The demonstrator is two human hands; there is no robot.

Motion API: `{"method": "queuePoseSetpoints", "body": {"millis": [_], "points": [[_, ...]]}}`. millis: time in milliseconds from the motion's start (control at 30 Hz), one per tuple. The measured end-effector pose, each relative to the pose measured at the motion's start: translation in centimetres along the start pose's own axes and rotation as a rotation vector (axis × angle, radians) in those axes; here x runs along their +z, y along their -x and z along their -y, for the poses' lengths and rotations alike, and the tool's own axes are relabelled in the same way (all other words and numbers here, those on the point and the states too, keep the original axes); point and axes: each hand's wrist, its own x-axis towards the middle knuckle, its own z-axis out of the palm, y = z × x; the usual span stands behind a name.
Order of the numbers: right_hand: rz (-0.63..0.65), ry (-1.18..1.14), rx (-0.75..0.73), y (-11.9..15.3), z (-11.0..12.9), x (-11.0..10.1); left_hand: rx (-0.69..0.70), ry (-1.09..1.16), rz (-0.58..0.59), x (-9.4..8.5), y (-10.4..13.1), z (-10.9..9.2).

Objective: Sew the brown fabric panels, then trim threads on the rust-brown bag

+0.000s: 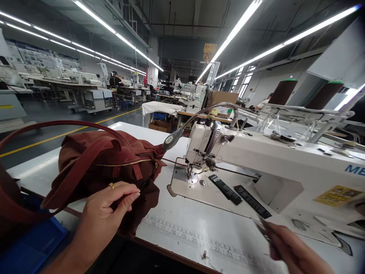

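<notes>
The left hand (pixel 110 207), thumb and finger pinched together, was in front of the dark red bag (pixel 105 163) by the table's (pixel 171 213) near edge. Farther right, the right hand (pixel 293 247) held a blurred metal tool (pixel 264 230). Black strips (pixel 252 201) lay beneath the sewing machine's (pixel 256 152) arm.

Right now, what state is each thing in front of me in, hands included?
Maroon handbag: slumped on the table
Handbag zipper: open or closed unclear
Left hand: fingertips pinched together
Right hand: closed on a blurred metal tool
Industrial sewing machine: upright, running or not unclear
Black printed strips: lying flat
Brown thread cones: seated on the thread stand
Ceiling lights: lit
</notes>
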Motion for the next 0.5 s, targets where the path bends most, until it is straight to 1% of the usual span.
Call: {"method": "queuePoseSetpoints", "body": {"millis": [67, 100, 167, 200, 233, 300, 500], "points": [[0.131, -0.164, -0.131, -1.1, 6.9, 1.4, 0.094, -0.06, -0.004, 0.2, -0.2, -0.1], [0.217, -0.221, -0.177, -1.8, 10.1, 2.2, 0.13, -0.081, -0.006, 0.3, -0.4, -0.1], [0.352, -0.271, -0.234, -3.2, 15.2, 3.6, 0.167, -0.1, 0.001, 0.3, -0.6, -0.1], [0.395, -0.273, -0.248, -3.8, 17.0, 4.2, 0.179, -0.101, 0.009, 0.2, -0.8, -0.1], [0.426, -0.268, -0.261, -4.4, 18.4, 4.8, 0.191, -0.099, 0.023, 0.2, -1.0, -0.2], [0.466, -0.251, -0.278, -5.1, 20.1, 5.6, 0.217, -0.087, 0.053, 0.1, -1.5, -0.5], [0.501, -0.218, -0.303, -5.9, 21.3, 6.6, 0.298, -0.057, 0.107, 0.3, -2.3, -1.3]]}}
